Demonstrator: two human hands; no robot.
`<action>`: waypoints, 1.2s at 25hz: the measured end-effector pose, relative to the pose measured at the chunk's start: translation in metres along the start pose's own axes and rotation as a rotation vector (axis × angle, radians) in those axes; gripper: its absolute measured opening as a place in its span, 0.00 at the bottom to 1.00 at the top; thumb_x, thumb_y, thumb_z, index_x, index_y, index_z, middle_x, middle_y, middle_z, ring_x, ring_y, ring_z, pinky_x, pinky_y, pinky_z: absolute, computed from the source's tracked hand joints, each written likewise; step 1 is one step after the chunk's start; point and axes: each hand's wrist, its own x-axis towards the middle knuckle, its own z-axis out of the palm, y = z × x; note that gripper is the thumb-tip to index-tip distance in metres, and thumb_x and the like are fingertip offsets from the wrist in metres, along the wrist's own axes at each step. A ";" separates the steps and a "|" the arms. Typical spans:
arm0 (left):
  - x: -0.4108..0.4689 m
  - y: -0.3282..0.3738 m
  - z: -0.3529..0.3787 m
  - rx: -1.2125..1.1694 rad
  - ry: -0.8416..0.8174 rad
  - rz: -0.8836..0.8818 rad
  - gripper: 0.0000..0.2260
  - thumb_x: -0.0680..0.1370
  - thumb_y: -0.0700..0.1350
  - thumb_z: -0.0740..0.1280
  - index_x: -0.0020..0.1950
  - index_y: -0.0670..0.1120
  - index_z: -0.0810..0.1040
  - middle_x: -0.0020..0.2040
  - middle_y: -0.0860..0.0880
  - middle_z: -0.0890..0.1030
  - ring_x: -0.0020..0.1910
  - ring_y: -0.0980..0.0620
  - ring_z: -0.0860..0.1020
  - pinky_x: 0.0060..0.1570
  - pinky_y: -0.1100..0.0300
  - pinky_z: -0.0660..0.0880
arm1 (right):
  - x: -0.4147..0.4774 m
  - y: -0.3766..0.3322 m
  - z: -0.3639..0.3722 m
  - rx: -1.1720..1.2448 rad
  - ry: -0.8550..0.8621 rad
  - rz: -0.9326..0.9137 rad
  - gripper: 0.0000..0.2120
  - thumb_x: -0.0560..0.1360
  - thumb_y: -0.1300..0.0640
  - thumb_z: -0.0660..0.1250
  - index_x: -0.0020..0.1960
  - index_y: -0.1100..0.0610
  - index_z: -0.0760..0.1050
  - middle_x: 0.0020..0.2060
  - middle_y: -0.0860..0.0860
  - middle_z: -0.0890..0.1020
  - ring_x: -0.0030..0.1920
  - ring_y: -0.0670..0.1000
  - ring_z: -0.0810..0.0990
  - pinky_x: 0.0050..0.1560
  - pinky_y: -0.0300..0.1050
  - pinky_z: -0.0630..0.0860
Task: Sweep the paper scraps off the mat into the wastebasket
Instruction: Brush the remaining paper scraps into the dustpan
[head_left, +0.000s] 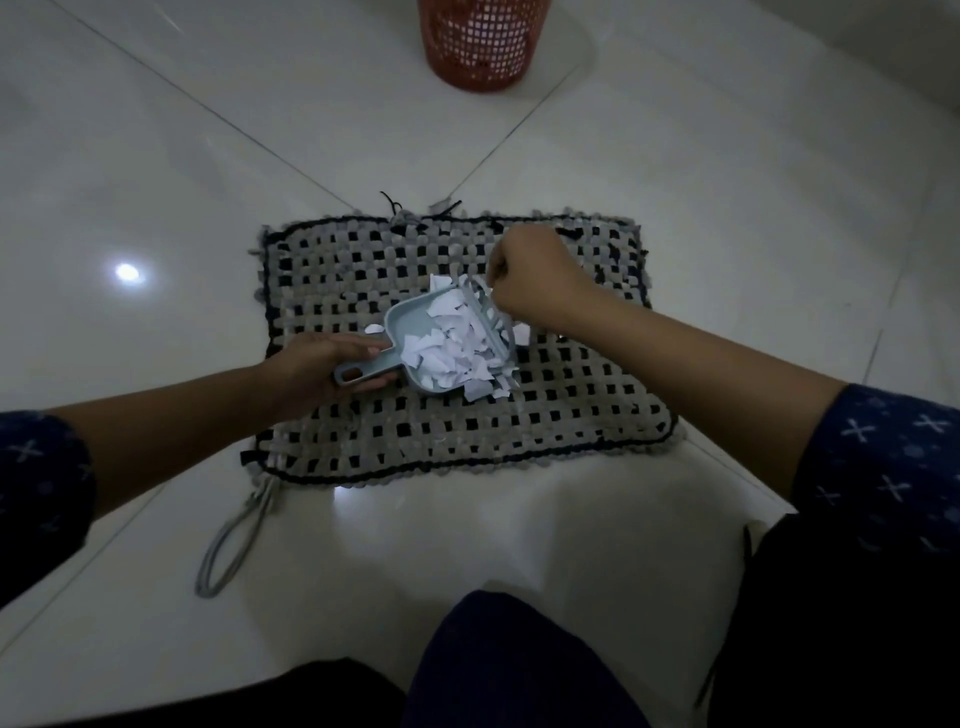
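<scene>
A woven grey-and-black mat (571, 415) lies on the white tiled floor. On its middle rests a light blue dustpan (410, 322) heaped with white paper scraps (457, 348). My left hand (322, 364) grips the pan's handle. My right hand (535, 275) is closed on a small brush (493, 317) whose bristles touch the pan's open edge. A few scraps lie on the mat beside the pan, one by its left wall (373, 329). The red mesh wastebasket (483, 44) stands on the floor beyond the mat, cut off by the top edge.
A grey cord loop (228, 551) trails from the mat's near left corner. My knees in dark trousers (509, 660) fill the bottom of the view. Loose threads stick out at the mat's far edge (415, 208).
</scene>
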 end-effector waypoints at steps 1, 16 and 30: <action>0.000 0.002 0.000 0.005 -0.024 -0.009 0.13 0.76 0.34 0.63 0.60 0.36 0.77 0.62 0.41 0.78 0.57 0.44 0.79 0.41 0.61 0.80 | 0.000 -0.002 -0.007 0.004 -0.012 -0.004 0.10 0.70 0.70 0.64 0.49 0.71 0.81 0.46 0.67 0.84 0.39 0.61 0.83 0.40 0.52 0.83; -0.005 -0.002 -0.012 0.129 -0.151 -0.102 0.13 0.77 0.33 0.57 0.58 0.40 0.76 0.58 0.42 0.79 0.44 0.53 0.84 0.42 0.63 0.80 | -0.008 0.066 -0.023 -0.184 0.090 0.131 0.09 0.71 0.70 0.64 0.48 0.71 0.81 0.45 0.66 0.84 0.44 0.62 0.82 0.51 0.56 0.81; -0.019 -0.012 -0.027 0.041 -0.116 -0.097 0.18 0.76 0.33 0.58 0.66 0.36 0.72 0.62 0.38 0.77 0.52 0.48 0.82 0.45 0.60 0.80 | 0.007 0.040 -0.024 -0.136 0.128 0.115 0.09 0.70 0.73 0.60 0.37 0.66 0.78 0.31 0.64 0.78 0.37 0.59 0.79 0.35 0.49 0.74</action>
